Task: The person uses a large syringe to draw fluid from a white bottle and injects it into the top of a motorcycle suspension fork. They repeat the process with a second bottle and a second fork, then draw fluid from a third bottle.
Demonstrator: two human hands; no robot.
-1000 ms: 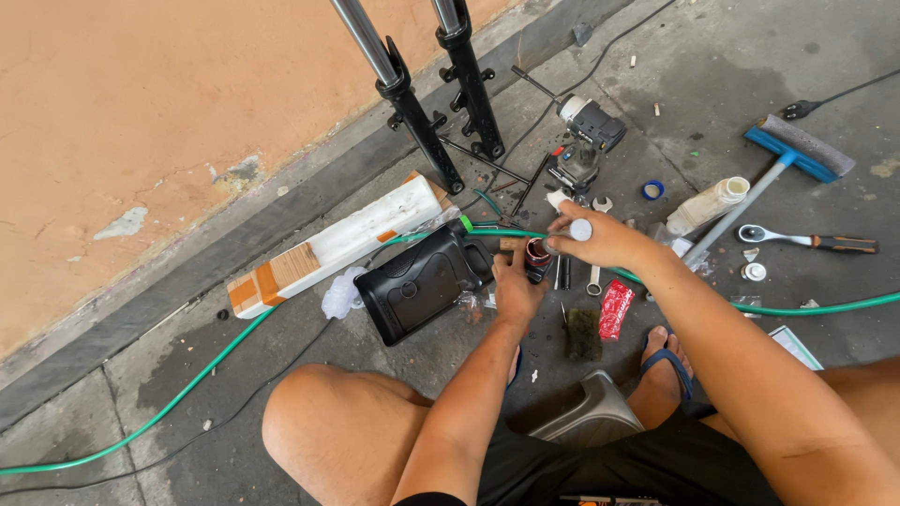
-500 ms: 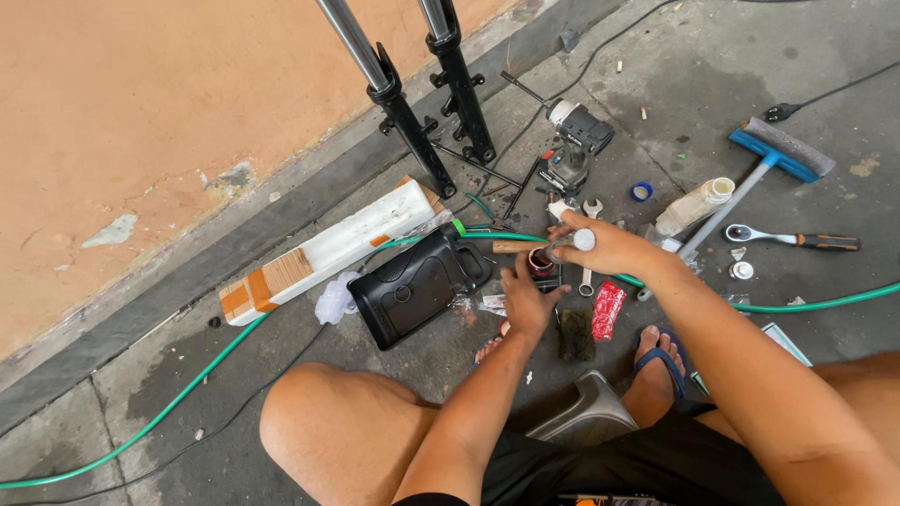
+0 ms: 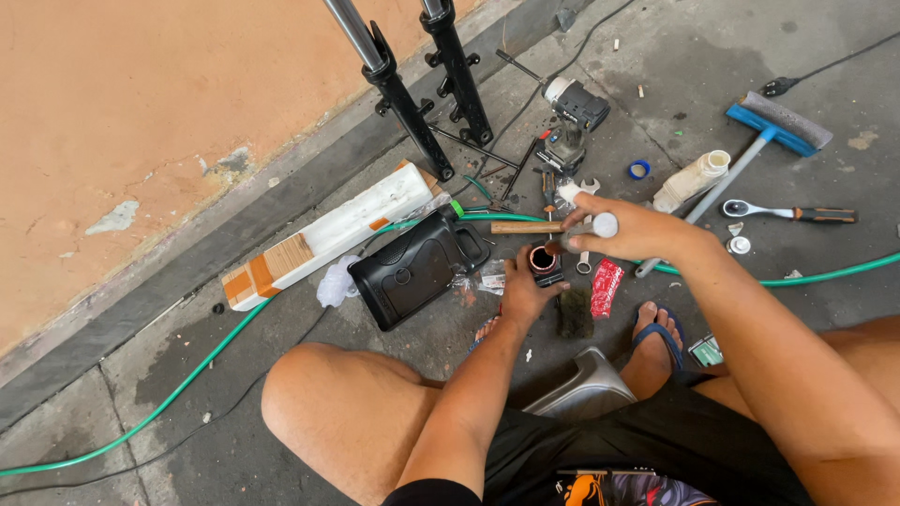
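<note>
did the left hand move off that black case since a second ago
Yes. The left hand has shifted right, away from the black case, and now rests at the small round part.

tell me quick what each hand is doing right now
Left hand: closed around a small round part with a reddish opening, on the ground.
Right hand: closed on a thin tool with a white round end.

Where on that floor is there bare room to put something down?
Bare concrete lies left of the knee beside the green hose, and at the top right above the blue brush. Crowded: around both hands, left and right, between the black case and drill.
</note>
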